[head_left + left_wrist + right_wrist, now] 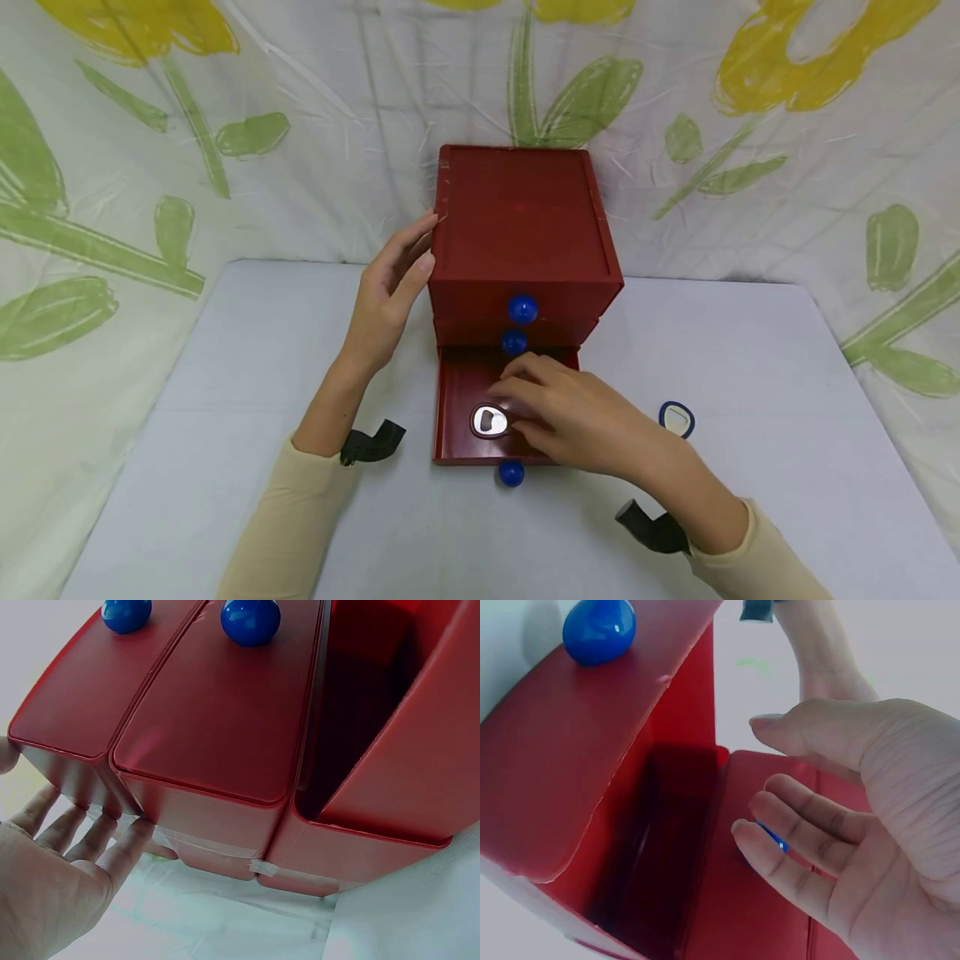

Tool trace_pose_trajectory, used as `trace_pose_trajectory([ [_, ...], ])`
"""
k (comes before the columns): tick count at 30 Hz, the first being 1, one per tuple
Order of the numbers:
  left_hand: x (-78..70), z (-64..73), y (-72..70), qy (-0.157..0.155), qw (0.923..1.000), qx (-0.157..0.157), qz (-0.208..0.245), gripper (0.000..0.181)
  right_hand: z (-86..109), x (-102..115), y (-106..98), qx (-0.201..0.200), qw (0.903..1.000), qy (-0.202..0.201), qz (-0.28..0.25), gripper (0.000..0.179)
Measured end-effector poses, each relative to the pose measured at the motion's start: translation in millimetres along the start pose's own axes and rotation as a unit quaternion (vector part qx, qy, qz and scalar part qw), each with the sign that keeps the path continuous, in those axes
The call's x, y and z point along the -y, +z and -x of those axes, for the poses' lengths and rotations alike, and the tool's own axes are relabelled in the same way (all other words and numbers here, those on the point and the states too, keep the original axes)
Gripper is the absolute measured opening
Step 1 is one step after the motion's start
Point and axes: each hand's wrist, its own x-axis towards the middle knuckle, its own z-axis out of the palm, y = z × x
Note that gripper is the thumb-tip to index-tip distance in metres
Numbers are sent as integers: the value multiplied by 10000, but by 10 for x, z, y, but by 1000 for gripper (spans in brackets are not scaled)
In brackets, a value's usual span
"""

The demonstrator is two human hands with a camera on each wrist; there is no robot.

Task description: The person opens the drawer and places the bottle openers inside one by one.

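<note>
A red drawer cabinet [525, 217] with blue ball knobs stands at the back of the table, its bottom drawer [456, 392] pulled out. My left hand [378, 312] rests against the cabinet's left side, fingers extended; the left wrist view shows the fingertips at its side wall. Over the open drawer hovers my right hand [588, 417], its fingers loosely bent and apart. Nothing lies between them in the right wrist view. A small oval piece [480, 425], dark-rimmed with a white face and a dark mark, is inside the drawer beside my right thumb tip.
To the right of the cabinet, a small rounded piece [677, 419] with a blue rim and pale centre lies on the white table [750, 358]. Behind the cabinet hangs a pale curtain [330, 183] with painted flowers. Black mounts [375, 442] sit at both wrists.
</note>
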Motion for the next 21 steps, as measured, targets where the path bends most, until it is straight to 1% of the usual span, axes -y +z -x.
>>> trace_pose_trajectory([
  [9,13,4,-7,-15,10000,17,-27,51,126,-67,23,-254,9994,183,115,37],
  [13,22,1,-8,-5,10000,19,-35,50,187,-92,18,-348,9988,355,28,39],
  [21,16,-4,-6,13,10000,-1,-23,50,333,-167,-21,-692,9949,737,-25,42],
])
